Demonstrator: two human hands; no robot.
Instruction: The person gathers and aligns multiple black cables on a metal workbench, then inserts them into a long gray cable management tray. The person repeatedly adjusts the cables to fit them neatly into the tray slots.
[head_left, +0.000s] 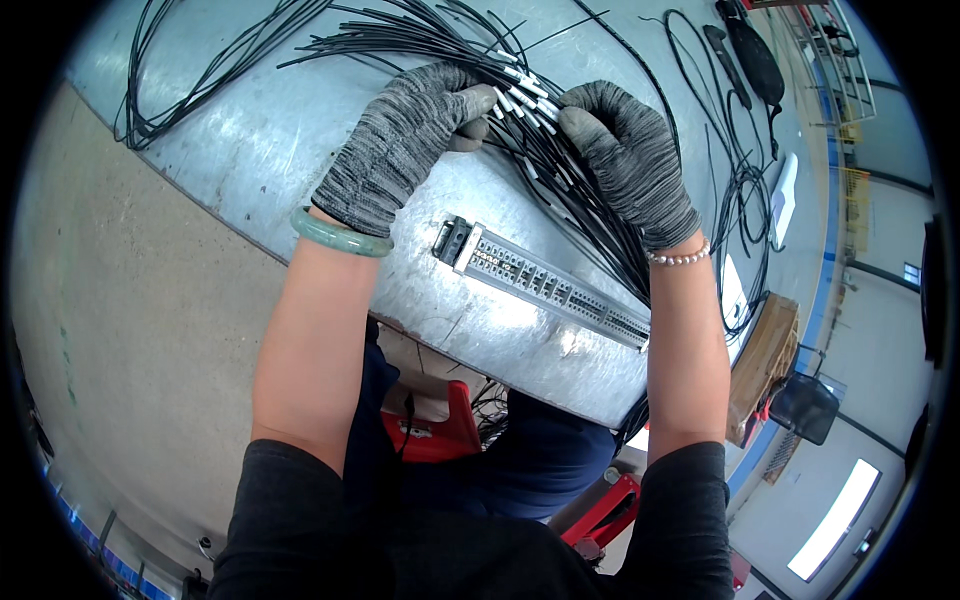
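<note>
Both gloved hands work the bundle of black wires (pixel 560 160) lying on the metal counter (pixel 300 130). The left hand (pixel 400 145) and right hand (pixel 625 155) each pinch the white-sleeved wire ends (pixel 520 95) (tips fanned between them). Best to single out one end at a time, keeping the rest pinned clear of the terminal strip (pixel 545 280).

We count two gloved hands, left (pixel 400 145) and right (pixel 630 160), one terminal strip (pixel 545 283) near the desk's (pixel 280 130) near edge, one green bangle (pixel 342 234), one pearl bracelet (pixel 680 257), and black wires (pixel 420 40) too many to count.

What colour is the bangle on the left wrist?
Pale green bangle, clearest in the head view.
</note>
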